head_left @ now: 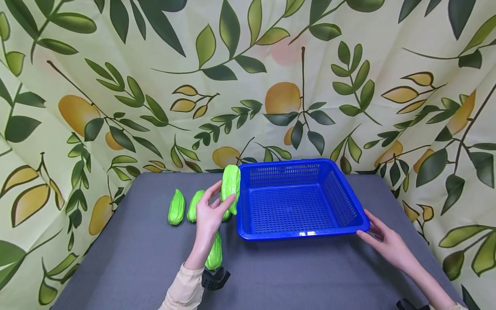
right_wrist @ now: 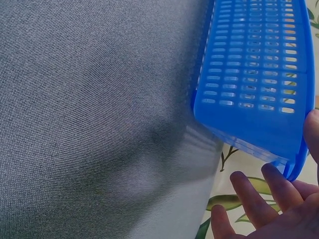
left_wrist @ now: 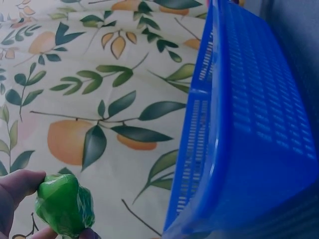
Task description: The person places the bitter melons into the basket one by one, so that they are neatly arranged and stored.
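Note:
My left hand (head_left: 209, 215) pinches a light green, ridged bitter melon (head_left: 231, 185) between thumb and fingers, holding it up at the left rim of a blue plastic basket. In the left wrist view one end of this bitter melon (left_wrist: 62, 204) shows, with a shiny surface. The perforated basket (head_left: 302, 235) has nothing inside. At its front right corner, my right hand (head_left: 389, 245) grips the rim, thumb on the front side. The right wrist view shows its fingers (right_wrist: 254, 199) spread around that corner of the basket (right_wrist: 249, 117).
Several more bitter melons lie on the grey table (head_left: 128, 258): one at the far left (head_left: 176, 207), another (head_left: 193, 206) beside it, one (head_left: 214, 254) near my left wrist, and one mostly hidden behind the left hand. A leaf-and-fruit patterned cloth (head_left: 240, 99) hangs behind the table.

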Action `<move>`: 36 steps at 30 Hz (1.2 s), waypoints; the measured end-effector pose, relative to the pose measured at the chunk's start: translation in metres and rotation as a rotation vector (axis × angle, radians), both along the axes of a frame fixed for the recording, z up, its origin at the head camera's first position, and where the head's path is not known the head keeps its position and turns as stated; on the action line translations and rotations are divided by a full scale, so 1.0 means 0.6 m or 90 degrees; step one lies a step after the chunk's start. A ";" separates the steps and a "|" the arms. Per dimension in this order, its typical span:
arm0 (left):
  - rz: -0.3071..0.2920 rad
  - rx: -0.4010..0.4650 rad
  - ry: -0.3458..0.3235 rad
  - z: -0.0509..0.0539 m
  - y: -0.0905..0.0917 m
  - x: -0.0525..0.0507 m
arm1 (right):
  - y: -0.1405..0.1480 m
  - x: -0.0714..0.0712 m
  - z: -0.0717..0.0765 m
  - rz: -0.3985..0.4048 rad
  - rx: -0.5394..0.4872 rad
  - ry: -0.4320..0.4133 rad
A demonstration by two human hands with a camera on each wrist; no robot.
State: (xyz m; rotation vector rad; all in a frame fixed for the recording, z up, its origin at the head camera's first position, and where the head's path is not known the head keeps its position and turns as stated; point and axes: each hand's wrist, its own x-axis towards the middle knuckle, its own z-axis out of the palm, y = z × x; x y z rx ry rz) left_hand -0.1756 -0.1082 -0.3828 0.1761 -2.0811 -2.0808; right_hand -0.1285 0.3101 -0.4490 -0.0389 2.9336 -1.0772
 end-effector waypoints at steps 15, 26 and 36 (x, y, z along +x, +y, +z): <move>-0.021 -0.041 0.024 0.019 0.014 -0.035 | 0.000 0.001 0.002 0.003 0.003 0.004; -0.041 -0.076 0.035 0.030 0.038 -0.068 | -0.002 0.002 0.000 0.001 0.002 0.009; -0.059 -0.063 0.005 0.029 0.060 -0.099 | -0.001 0.001 0.000 0.001 0.000 0.006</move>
